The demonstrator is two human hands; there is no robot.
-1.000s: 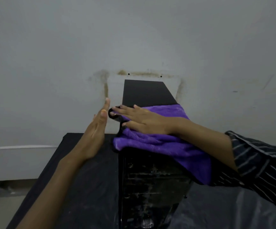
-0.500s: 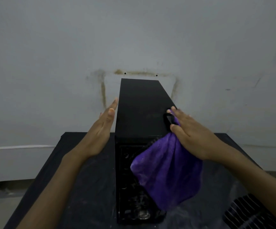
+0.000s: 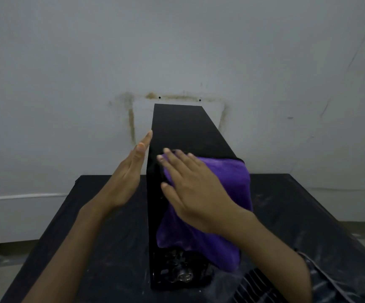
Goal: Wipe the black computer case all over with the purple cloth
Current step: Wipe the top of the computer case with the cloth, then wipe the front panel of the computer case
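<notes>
Purple cloth (image 3: 225, 178) lay beneath the right hand (image 3: 194, 193), which pressed it, flat and spread, onto the near top edge of the black case (image 3: 183, 127). Just beside it, the left hand (image 3: 127, 178) lay straight-fingered against the case's side.

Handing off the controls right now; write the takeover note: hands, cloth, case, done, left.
Left hand: open, flat against the left side of the computer case.
Right hand: open, pressing the purple cloth on the near end of the top; cloth drapes down the near face.
Case stands upright on the black-covered table.
Done: cannot tell how much is wiped.
Left: far top, sides, remaining faces.
</notes>
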